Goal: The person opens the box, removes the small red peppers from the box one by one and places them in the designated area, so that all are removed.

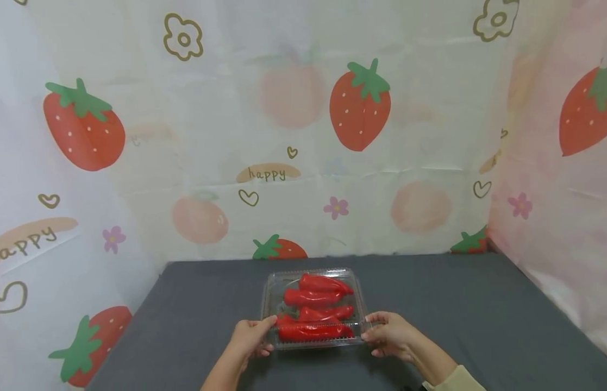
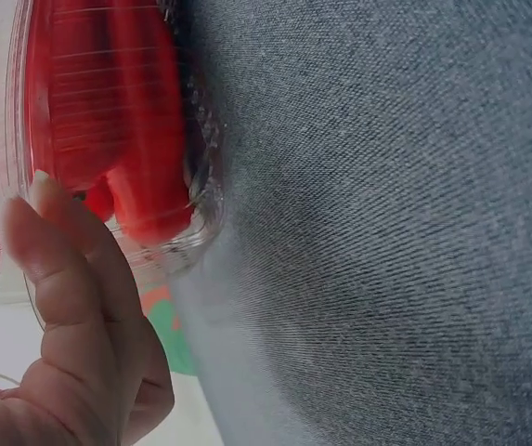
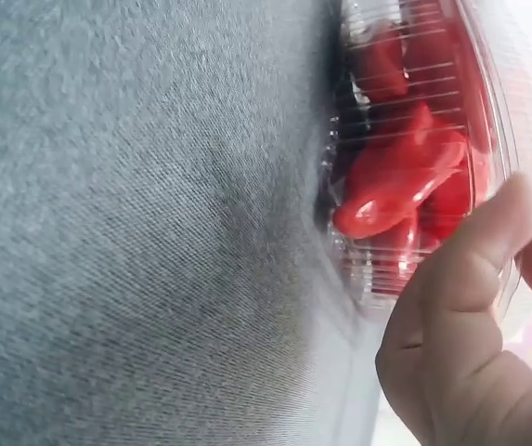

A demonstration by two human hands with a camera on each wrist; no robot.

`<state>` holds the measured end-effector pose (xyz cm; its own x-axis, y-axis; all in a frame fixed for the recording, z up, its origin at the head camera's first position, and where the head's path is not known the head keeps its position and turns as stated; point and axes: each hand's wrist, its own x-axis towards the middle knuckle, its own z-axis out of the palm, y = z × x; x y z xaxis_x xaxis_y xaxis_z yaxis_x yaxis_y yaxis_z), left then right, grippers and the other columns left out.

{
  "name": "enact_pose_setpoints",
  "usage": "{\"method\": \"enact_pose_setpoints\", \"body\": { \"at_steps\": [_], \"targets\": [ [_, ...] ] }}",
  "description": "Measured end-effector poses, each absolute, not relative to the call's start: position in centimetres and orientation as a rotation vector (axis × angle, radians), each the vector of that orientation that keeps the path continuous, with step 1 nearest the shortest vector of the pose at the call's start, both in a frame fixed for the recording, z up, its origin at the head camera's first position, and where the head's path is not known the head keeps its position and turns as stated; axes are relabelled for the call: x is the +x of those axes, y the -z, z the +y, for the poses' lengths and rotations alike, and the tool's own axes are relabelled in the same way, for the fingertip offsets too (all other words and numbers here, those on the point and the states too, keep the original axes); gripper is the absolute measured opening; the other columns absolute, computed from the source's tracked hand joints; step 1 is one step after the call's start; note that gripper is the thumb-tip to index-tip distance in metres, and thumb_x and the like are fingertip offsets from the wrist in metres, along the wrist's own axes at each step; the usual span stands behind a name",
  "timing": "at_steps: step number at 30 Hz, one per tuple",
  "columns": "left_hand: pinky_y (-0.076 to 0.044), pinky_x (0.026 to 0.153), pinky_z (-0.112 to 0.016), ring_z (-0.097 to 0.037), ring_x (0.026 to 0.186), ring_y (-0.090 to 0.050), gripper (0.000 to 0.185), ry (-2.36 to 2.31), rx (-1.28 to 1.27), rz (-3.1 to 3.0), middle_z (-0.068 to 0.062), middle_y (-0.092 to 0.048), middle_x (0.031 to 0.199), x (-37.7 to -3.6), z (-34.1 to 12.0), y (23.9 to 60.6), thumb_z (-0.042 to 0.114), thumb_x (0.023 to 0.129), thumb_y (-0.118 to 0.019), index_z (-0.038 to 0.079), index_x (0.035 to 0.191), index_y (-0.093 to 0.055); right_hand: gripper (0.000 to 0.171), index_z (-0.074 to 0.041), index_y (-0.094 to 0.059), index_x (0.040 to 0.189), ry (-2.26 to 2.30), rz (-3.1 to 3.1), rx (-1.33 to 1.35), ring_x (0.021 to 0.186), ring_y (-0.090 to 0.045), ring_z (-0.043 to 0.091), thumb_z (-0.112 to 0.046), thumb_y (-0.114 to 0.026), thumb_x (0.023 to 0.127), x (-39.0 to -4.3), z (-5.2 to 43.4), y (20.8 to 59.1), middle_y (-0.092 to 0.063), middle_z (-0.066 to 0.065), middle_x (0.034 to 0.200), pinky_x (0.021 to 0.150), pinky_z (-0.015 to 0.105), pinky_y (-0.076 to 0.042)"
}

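A clear plastic clamshell box (image 1: 313,274) with several red peppers (image 1: 315,298) inside sits between both hands in the head view. My left hand (image 1: 249,339) pinches the box's near left corner by its rim. On the opposite side, my right hand (image 1: 391,336) pinches the near right corner between thumb and fingers. The left wrist view shows the left hand (image 2: 80,325) at the rim, beside the ridged wall and a red pepper (image 2: 149,177). In the right wrist view, the right hand (image 3: 479,334) holds the rim, with red peppers (image 3: 400,181) behind the ridged wall.
A dark grey cloth covers the table (image 1: 195,304). Behind it hangs a pale curtain (image 1: 225,125) printed with strawberries, flowers and hearts, and similar cloth lines the left and right sides. A light sleeve (image 1: 457,380) shows at the right wrist.
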<state>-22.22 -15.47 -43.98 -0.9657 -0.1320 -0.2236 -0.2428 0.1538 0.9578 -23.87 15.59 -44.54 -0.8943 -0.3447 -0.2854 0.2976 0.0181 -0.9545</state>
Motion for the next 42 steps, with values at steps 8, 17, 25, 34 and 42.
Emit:
{"method": "enact_pose_setpoints", "body": {
  "at_steps": [8,17,25,34,42],
  "targets": [
    [-0.049,0.044,-0.02,-0.01,0.045,-0.061,0.045,-1.957,-0.381,2.302,-0.027,-0.061,0.081,-22.2,-15.4,43.9,0.024,0.092,-0.063,-0.018,0.103,-0.051,0.021,-0.012,-0.059,0.077,1.889,1.874,-0.124,0.061,-0.054,0.007,0.005,-0.061,0.089,-24.0,15.7,44.7,-0.057,-0.002,0.068,0.057,0.02,-0.046],
    [-0.053,0.05,-0.026,-0.014,0.054,-0.064,0.071,-1.87,-0.38,2.286,-0.03,-0.057,0.097,-22.5,-16.0,43.6,0.038,0.092,-0.065,-0.023,0.12,-0.042,0.019,-0.008,-0.065,0.076,1.856,1.891,-0.13,0.061,-0.053,0.009,0.004,-0.061,0.091,-24.5,15.8,44.7,-0.056,0.0,0.067,0.057,0.021,-0.046],
    [-0.053,0.065,-0.037,-0.017,0.068,-0.06,0.066,-1.683,-0.309,2.367,-0.016,-0.064,0.093,-22.2,-17.1,44.0,0.017,0.087,-0.074,-0.02,0.13,-0.039,0.02,-0.007,-0.065,0.076,1.875,1.89,-0.114,0.061,-0.054,0.009,0.005,-0.06,0.09,-24.5,15.7,44.6,-0.057,0.0,0.068,0.057,0.021,-0.047],
    [-0.049,0.049,-0.025,-0.008,0.048,-0.05,0.046,-1.763,-0.357,2.436,-0.005,-0.063,0.073,-21.6,-16.5,44.3,0.003,0.082,-0.077,-0.019,0.11,-0.048,0.006,0.004,-0.066,0.086,1.797,1.937,-0.101,0.064,-0.054,0.011,0.0,-0.063,0.09,-24.7,15.7,44.2,-0.057,0.002,0.07,0.059,0.023,-0.047],
    [-0.045,0.041,-0.021,-0.011,0.044,-0.059,0.025,-1.783,-0.353,2.441,-0.005,-0.063,0.077,-21.0,-16.6,44.2,0.005,0.081,-0.077,-0.003,0.085,-0.055,0.009,0.002,-0.065,0.082,1.795,1.946,-0.129,0.063,-0.053,0.011,-0.003,-0.066,0.089,-24.6,15.7,44.1,-0.057,0.002,0.069,0.059,0.023,-0.047]
  ]
}}
